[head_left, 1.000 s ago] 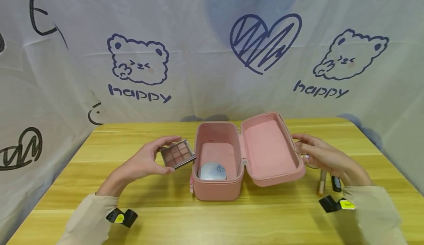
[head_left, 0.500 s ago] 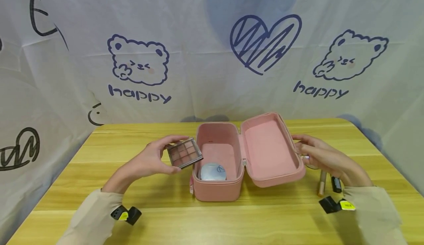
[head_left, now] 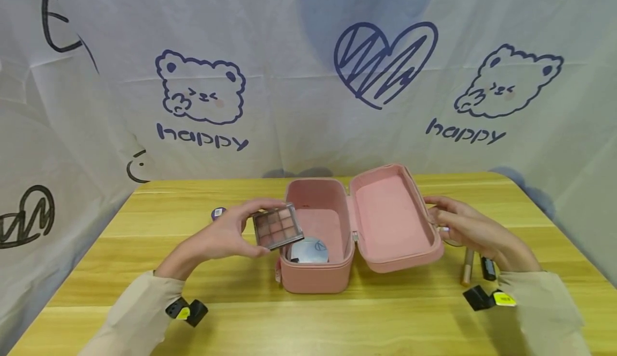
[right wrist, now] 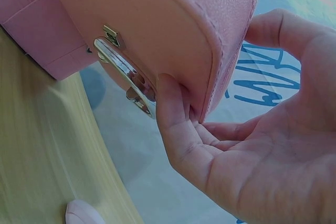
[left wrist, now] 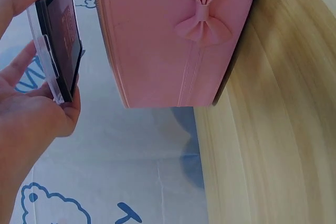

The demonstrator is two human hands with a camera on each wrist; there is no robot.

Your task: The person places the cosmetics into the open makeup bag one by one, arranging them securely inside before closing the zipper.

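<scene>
My left hand (head_left: 224, 234) pinches an eyeshadow palette (head_left: 278, 228) by its edges, thumb on the near side and fingers on the far side. Several brownish-pink pans show through its cover. The palette is tilted and overlaps the left rim of a pink cosmetic case (head_left: 315, 279). Inside that case, at the near end, lies a silvery round compact (head_left: 310, 251). My right hand (head_left: 469, 228) grips the outer edge of the case's lid (head_left: 392, 214), which is swung out to the right. In the right wrist view, fingers curl round the lid edge beside a shiny metal handle (right wrist: 123, 69).
A tan tube (head_left: 467, 267) and a small black item (head_left: 488, 268) lie on the wooden table (head_left: 308, 324) by my right wrist. A purple round item (head_left: 218, 213) sits behind my left hand. A printed cloth (head_left: 289, 93) hangs behind the table.
My left hand has moved right with the palette, from beside the case to over its left rim. The purple item has come into view behind it. The right hand still holds the lid.
</scene>
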